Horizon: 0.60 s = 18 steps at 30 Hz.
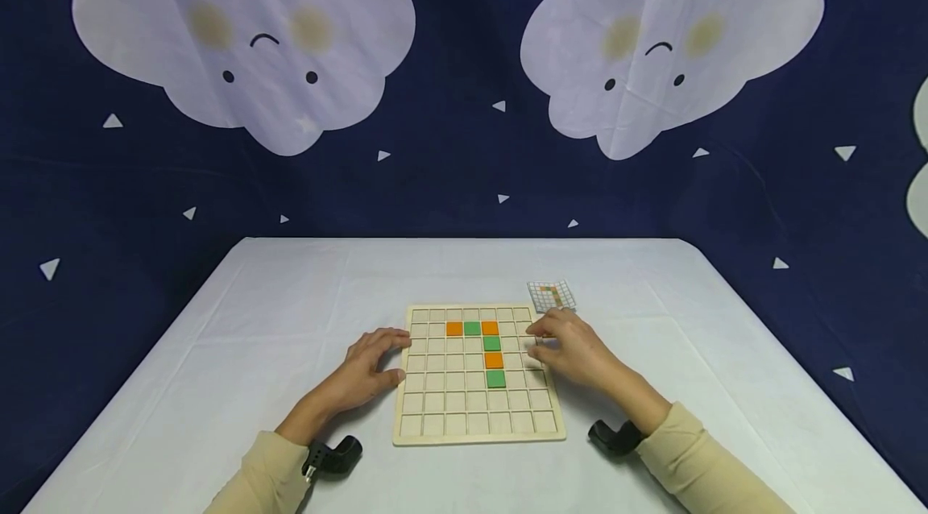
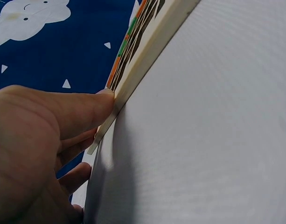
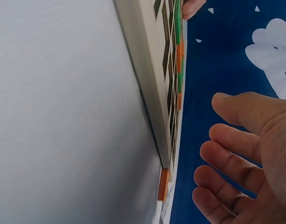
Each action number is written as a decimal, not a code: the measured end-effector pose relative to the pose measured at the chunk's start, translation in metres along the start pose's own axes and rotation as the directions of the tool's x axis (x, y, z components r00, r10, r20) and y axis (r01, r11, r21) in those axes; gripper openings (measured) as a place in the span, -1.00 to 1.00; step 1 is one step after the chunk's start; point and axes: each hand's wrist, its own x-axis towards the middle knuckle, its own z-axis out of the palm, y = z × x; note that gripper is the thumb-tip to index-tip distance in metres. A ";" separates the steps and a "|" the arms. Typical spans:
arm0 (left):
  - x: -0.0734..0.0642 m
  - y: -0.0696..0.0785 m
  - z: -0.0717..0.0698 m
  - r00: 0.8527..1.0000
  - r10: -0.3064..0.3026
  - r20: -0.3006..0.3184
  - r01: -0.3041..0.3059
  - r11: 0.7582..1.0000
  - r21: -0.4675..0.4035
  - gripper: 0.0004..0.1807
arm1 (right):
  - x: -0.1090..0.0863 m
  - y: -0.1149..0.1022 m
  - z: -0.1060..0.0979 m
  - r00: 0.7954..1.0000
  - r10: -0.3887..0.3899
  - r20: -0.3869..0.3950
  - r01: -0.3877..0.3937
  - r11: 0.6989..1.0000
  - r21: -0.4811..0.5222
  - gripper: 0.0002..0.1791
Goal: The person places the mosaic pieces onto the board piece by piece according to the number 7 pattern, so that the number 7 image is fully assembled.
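Note:
A square wooden grid board [image 1: 435, 424] lies flat on the white table. Orange tiles [image 1: 454, 329] and green tiles [image 1: 492, 343] alternate in a row near its far side, then in a column toward the near side. My left hand [image 1: 362, 369] rests at the board's left edge; its thumb [image 2: 94, 109] touches the rim. Over the right edge hovers my right hand [image 1: 576, 349], its fingers [image 3: 226, 154] loosely bent and apart, with nothing between them. Past the board's far right corner, a loose orange tile [image 3: 163, 184] shows in the right wrist view; the head view hides it.
A small card [image 1: 544, 296] printed with a grid and a coloured pattern lies beyond the board's far right corner. Behind the white table [image 1: 217, 385] hangs a dark blue cloth [image 1: 464, 176] with clouds and triangles. Black straps with devices [image 1: 341, 456] sit on both wrists.

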 end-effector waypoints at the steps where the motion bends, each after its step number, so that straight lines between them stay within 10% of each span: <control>1: 0.000 0.000 0.000 1.000 0.000 0.000 0.000 1.000 -0.002 -0.52 | 0.000 0.001 0.000 1.000 0.002 -0.001 -0.002 1.000 0.000 -0.74; 18: 0.000 0.000 0.000 1.000 -0.004 -0.002 0.004 1.000 -0.004 -0.53 | 0.003 0.019 -0.002 0.995 0.095 0.023 -0.096 0.995 0.036 -0.70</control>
